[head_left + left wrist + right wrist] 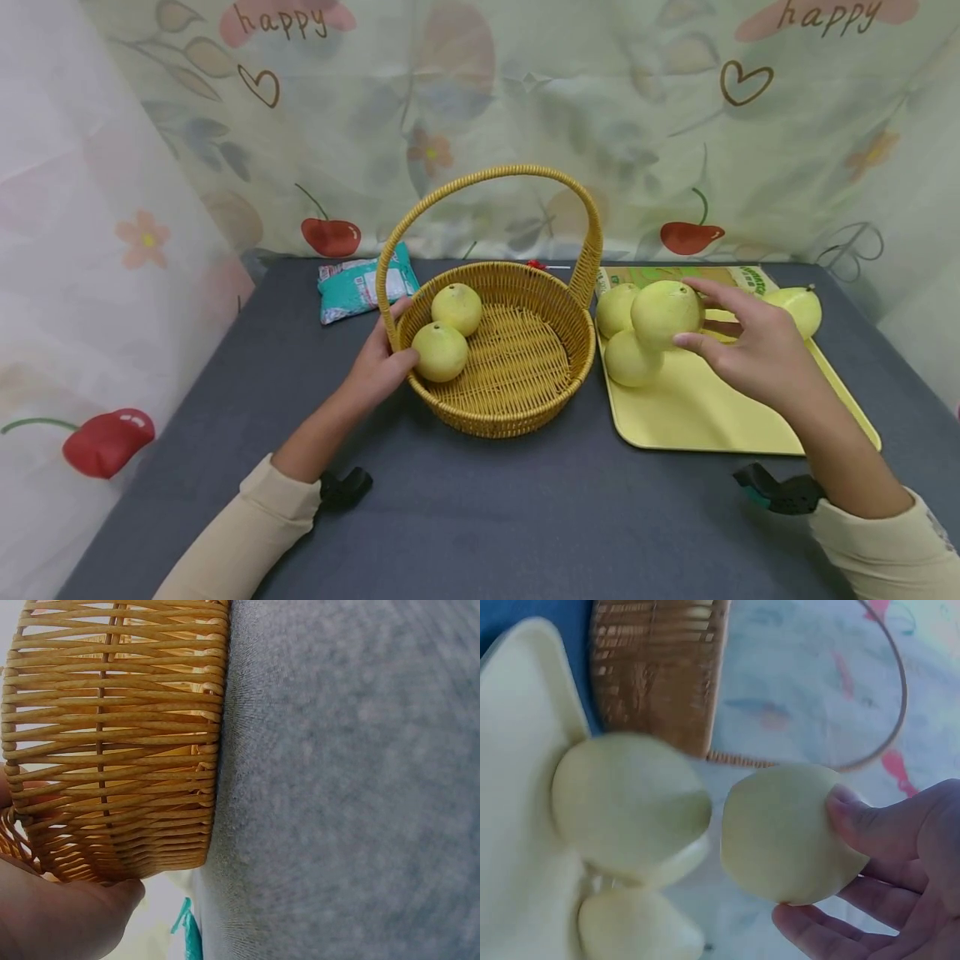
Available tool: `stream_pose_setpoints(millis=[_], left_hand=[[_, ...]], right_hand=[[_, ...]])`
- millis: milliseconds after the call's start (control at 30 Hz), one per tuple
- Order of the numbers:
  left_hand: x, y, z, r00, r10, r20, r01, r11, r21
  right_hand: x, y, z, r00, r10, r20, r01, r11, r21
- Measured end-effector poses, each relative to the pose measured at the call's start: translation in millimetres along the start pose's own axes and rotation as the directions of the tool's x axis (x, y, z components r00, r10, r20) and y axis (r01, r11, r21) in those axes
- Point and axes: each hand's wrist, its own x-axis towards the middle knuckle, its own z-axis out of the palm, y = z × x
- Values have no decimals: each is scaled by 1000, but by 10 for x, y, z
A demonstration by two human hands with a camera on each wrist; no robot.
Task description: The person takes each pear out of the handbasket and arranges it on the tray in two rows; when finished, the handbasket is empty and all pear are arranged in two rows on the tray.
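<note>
A wicker basket with a tall arched handle stands mid-table and holds two pale yellow-green fruits at its left side. My left hand grips the basket's left rim by the foot of the handle. In the left wrist view, a digit presses the woven wall. My right hand pinches another pale yellow-green fruit between thumb and fingers, above the yellow tray. Two similar fruits rest at the tray's left. One tapered fruit lies behind the right hand.
A teal and white packet lies at the back left, behind the basket. Some printed packaging sits behind the tray. A patterned curtain hangs along the table's far edge. The dark grey cloth covers the table.
</note>
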Motion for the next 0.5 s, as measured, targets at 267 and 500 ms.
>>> stream_pose_setpoints(millis=[267, 500], left_hand=[[3, 1, -13, 1000, 1, -3, -1, 1000, 5], [0, -8, -7, 1000, 0, -2, 0, 1000, 6]], right_hand=[[-14, 235, -91, 994, 105, 38, -103, 994, -45], [0, 411, -157, 961, 224, 164, -197, 966, -165]])
